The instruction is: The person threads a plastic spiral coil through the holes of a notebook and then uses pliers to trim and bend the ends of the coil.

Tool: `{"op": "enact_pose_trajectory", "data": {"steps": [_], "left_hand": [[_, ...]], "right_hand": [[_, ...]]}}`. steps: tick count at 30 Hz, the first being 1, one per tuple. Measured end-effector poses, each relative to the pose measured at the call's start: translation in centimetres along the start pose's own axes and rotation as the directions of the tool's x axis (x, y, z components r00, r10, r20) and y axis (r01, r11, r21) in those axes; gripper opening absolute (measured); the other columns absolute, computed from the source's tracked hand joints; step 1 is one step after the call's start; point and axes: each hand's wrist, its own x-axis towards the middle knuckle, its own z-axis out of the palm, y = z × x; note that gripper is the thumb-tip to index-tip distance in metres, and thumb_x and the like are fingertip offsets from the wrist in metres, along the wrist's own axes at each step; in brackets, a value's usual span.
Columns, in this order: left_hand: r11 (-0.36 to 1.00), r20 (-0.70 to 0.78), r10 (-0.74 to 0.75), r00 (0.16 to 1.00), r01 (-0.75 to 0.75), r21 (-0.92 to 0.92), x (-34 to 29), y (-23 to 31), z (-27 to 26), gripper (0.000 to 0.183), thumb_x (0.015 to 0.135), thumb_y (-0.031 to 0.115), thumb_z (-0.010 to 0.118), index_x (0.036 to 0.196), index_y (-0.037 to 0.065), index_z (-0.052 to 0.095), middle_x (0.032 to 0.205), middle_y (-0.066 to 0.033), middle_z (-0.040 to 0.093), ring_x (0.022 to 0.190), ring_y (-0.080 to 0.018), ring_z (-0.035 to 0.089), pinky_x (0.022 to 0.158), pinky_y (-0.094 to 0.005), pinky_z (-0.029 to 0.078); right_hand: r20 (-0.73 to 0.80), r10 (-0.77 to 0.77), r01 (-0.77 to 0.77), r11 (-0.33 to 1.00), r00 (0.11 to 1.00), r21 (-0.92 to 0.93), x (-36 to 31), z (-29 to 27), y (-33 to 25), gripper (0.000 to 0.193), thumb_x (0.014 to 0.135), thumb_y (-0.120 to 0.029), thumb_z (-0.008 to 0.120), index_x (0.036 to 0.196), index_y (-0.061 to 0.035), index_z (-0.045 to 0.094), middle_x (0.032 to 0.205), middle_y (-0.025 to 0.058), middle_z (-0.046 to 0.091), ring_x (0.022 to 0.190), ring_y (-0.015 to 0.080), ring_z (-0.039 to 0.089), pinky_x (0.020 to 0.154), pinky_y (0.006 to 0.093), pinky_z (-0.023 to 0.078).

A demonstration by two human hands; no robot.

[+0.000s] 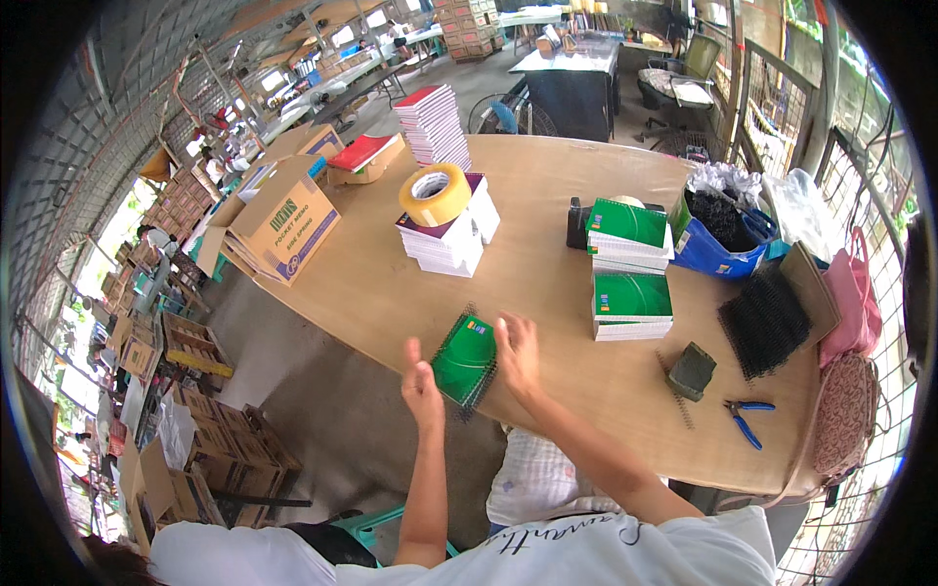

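The left hand and the right hand pressed flat from either side on a green spiral-bound notebook, which stood tilted on edge between the palms at the near rim of the wooden counter, its black wire binding showing along the edges. Each grip was open-palmed, fingers straight, clamping the notebook rather than pinching it. Beyond the right hand and off to its right sat two stacks of green notebooks, apparently finished; farther right lay a heap of black wire coils and blue-handled pliers, suggesting more binding was left. Ahead of the left hand, a roll of tan packing tape rested on a stack of white-edged booklets.
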Motion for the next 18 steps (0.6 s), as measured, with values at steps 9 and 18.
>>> {"op": "enact_pose_trajectory", "data": {"steps": [9,18], "left_hand": [[0.89,0.086,0.177,0.98,-0.122,-0.439,-2.8,15.5,3.5,0.053,0.09,0.025,0.064,0.128,-0.007,0.046,0.134,-0.013,0.048,0.118,-0.0248,0.051,0.098,-0.0393,0.047],[0.983,0.57,0.1,0.816,-0.168,0.068,0.9,12.4,22.5,0.031,0.08,0.007,0.075,0.11,0.007,0.066,0.101,-0.0081,0.066,0.09,-0.0187,0.064,0.079,-0.0314,0.056]], "right_hand": [[-0.039,-0.243,0.047,0.339,0.969,-0.94,-6.7,-26.3,-3.8,0.058,0.07,-0.029,0.081,0.123,-0.0175,0.061,0.133,0.019,0.043,0.123,0.0473,0.037,0.103,0.062,0.032],[0.027,-0.259,0.138,0.419,0.966,-0.898,-7.5,-34.0,-0.1,0.043,0.075,-0.018,0.077,0.116,-0.017,0.066,0.132,0.0191,0.046,0.122,0.0477,0.038,0.102,0.0574,0.038]]}}
